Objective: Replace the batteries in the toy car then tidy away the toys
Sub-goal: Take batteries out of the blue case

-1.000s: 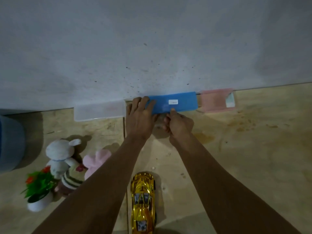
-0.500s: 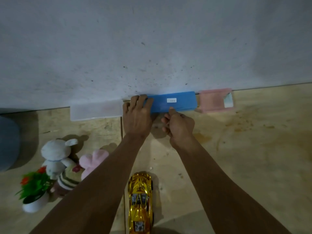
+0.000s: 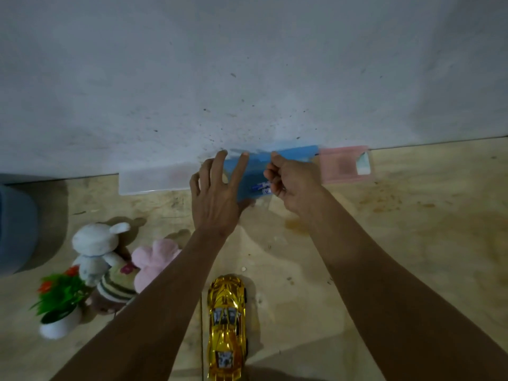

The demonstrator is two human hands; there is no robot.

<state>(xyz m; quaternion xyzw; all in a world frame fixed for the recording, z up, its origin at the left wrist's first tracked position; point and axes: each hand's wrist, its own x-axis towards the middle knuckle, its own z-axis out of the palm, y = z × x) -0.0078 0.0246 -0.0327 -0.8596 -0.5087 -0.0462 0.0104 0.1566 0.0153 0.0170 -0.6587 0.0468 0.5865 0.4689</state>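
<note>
- A blue-grey rounded container (image 3: 15, 229) sits at the far left edge of the floor (image 3: 412, 257), partly cut off.
- Near it stands a small white pot of green leaves and red flowers (image 3: 59, 303).
- Just beside the pot is a huddle of soft toys: a white plush rabbit (image 3: 94, 248), a striped plush (image 3: 115, 290) and a pink plush (image 3: 154, 261), touching one another.
- Against the foot of the grey wall (image 3: 247, 64) lies a clear plastic box (image 3: 156, 178).
- The left hand (image 3: 217, 196) has its fingers spread and straight, laid over the left end of a blue box (image 3: 291, 158) that sits next along the wall; whether the thumb hooks under the box I cannot tell.
- The gold toy car (image 3: 226, 329) stands on the floor at the bottom centre, nose towards the wall, between the two forearms and well apart from both hands.
- The right hand (image 3: 294, 182) is curled, pinching two small batteries (image 3: 261, 188) with blue and white labels, held over the blue box.
- A pink box (image 3: 345, 166) lies just beside the blue one, at the right end of the row along the wall.
</note>
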